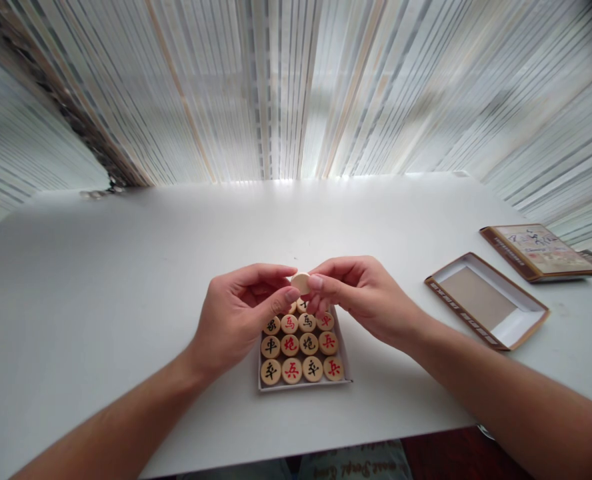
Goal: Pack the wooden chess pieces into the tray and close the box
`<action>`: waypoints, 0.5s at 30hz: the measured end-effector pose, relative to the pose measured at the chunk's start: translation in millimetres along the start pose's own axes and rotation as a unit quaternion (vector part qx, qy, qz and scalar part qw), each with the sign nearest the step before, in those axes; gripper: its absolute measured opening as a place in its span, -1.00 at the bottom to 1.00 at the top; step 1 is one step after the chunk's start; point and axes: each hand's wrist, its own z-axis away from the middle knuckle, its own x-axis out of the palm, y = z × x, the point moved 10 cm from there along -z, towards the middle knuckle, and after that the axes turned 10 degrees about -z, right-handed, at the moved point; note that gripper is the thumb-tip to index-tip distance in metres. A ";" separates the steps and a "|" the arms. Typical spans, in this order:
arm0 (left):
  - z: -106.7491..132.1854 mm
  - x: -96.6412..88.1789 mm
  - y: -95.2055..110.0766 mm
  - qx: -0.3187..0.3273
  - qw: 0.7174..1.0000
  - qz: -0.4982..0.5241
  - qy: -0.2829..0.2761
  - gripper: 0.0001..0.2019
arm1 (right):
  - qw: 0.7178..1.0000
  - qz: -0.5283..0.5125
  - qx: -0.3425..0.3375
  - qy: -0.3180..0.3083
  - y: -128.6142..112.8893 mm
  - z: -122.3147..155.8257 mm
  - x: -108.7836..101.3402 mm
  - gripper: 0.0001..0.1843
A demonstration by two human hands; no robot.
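Disc, round pale wood (pixel 300 283), pinched
Left hand (pixel 233 308) at 9 o'clock, right hand (pixel 365 288) at 3, likely for steadiness

A white table (pixel 101 287) bears a tray (pixel 306 386), open box (pixel 483 297) and illustrated lid (pixel 541 248).

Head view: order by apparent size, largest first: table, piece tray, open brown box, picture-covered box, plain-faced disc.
1. Table
2. Piece tray and open brown box: not ranked; they look close, and the tray is partly hidden and nearer the camera.
3. Picture-covered box
4. Plain-faced disc
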 end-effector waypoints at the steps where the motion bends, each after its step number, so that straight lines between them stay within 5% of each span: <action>1: 0.6 0.8 -0.7 0.001 1.000 0.001 -0.003 -0.78 | 1.000 -0.012 0.008 -0.001 1.7 0.0 0.1 -0.69; 15: 7.9 11.3 6.0 0.061 0.994 -0.081 -0.035 -0.81 | 0.997 -0.024 0.073 0.006 15.6 4.2 2.4 -0.58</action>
